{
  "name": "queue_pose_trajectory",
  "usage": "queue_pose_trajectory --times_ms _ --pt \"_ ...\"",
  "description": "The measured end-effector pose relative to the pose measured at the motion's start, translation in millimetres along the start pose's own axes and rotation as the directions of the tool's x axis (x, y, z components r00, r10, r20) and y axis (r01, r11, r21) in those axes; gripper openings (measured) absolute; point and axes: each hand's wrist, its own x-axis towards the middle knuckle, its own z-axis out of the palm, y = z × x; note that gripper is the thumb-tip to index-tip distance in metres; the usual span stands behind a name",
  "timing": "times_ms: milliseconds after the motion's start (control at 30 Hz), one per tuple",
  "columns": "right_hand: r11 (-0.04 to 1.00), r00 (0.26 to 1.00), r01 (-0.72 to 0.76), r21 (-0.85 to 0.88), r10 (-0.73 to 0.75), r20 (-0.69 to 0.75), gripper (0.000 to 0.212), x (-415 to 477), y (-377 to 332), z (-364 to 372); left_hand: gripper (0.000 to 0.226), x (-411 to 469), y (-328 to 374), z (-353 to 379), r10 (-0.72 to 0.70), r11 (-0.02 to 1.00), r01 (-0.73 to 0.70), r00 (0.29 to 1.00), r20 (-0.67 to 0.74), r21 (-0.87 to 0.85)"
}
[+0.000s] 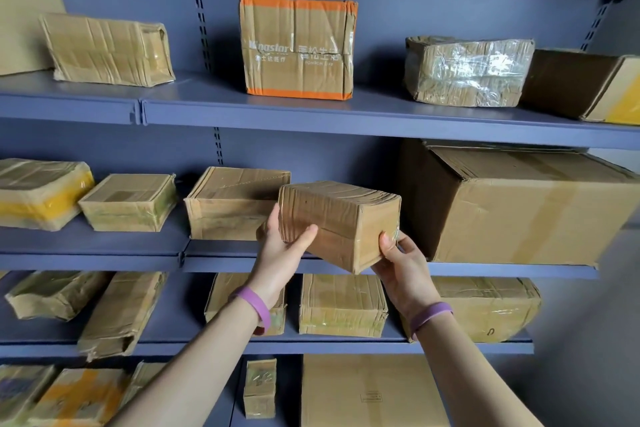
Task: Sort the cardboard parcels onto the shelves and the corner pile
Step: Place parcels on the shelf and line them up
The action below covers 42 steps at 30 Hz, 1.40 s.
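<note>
A small taped cardboard parcel (341,218) is held up in front of the second shelf (485,270), tilted with one corner down. My left hand (282,246) grips its left end, thumb on the front face. At its lower right corner my right hand (403,265) holds it, thumb pressed on the side. The parcel hangs between a flat brown parcel (232,201) on its left and a large carton (519,208) on its right.
Blue metal shelving fills the view. The top shelf (311,111) carries an orange-edged box (298,45) and several taped parcels. The lower shelves hold more parcels, among them one (343,305) right below my hands. A grey wall (595,340) closes the right side.
</note>
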Motion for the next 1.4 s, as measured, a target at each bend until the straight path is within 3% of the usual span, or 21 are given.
queue_pose_trajectory --times_ms 200,300,367,500,667,800,900,967,1067,1167,1300,1400 --pt "0.997 0.994 0.068 -0.039 -0.071 -0.078 0.113 2 -1 6 0.080 -17 8 15 0.093 0.995 -0.096 0.992 0.091 0.030" --pt "0.993 0.994 0.083 -0.079 -0.089 -0.070 0.113 -1 0 12 0.103 -21 8 25 0.053 0.998 -0.056 0.986 0.155 0.011" --pt "0.988 0.993 0.091 -0.122 -0.099 -0.059 0.111 -4 3 16 0.104 -20 9 29 0.051 0.998 -0.056 0.990 0.130 0.036" --pt "0.971 0.994 0.097 -0.219 -0.104 -0.018 0.081 -12 0 15 0.066 -18 12 24 0.044 0.996 -0.043 0.999 0.008 -0.083" --pt "0.955 0.997 0.054 -0.291 -0.069 -0.042 0.041 -14 -7 2 0.046 -18 12 2 -0.104 0.936 0.141 0.986 0.130 -0.321" --pt "0.976 0.997 -0.053 -0.211 0.040 -0.065 0.046 -13 -5 -4 0.051 -23 13 -6 -0.152 0.902 0.208 0.973 0.171 -0.379" --pt "0.987 0.992 -0.121 -0.104 0.123 0.017 0.056 -14 -6 -3 0.055 -25 10 -13 -0.180 0.876 0.243 0.966 0.186 -0.417" --pt "0.991 0.991 -0.133 -0.017 0.133 0.001 0.047 -16 -4 -2 0.051 -25 10 -17 -0.172 0.869 0.230 0.970 0.169 -0.438" --pt "0.992 0.988 -0.123 0.030 0.126 -0.092 0.030 -15 3 -1 0.034 -25 10 -17 -0.119 0.920 0.128 0.992 0.046 -0.370" --pt "0.996 0.983 -0.088 0.017 0.090 -0.161 0.037 -13 7 3 0.050 -29 10 -14 -0.058 0.971 0.040 0.996 -0.071 -0.235" --pt "0.999 0.975 -0.040 -0.022 0.034 -0.222 0.045 -14 7 12 0.064 -43 13 -7 0.008 0.985 -0.003 1.000 0.030 -0.171" --pt "0.997 0.983 -0.019 -0.079 0.004 -0.185 0.048 -22 8 20 0.068 -45 10 -1 0.025 0.991 -0.013 0.996 0.089 -0.130"
